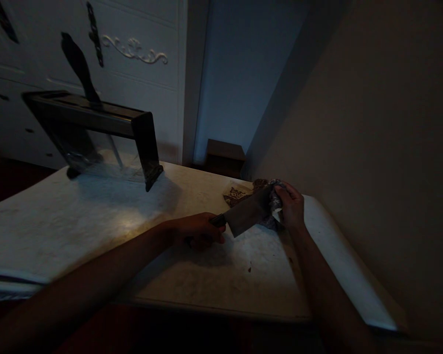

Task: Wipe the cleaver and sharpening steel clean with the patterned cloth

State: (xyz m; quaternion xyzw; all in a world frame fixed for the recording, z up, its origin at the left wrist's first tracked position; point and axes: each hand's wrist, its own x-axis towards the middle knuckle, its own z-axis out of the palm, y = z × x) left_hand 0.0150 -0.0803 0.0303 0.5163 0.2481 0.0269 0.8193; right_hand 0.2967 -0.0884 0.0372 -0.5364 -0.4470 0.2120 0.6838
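Head view, and the left hand (202, 231) is gripping the cleaver (249, 211) by its handle, just below the frame's centre, the blade angling up and right. Right of centre, the right hand (292, 202) is pinching a crumpled cloth (276, 201) at the blade's far end. Both are working over the table (258, 290); upper left, a stand (114, 118) is holding a black handle (78, 64) upright.
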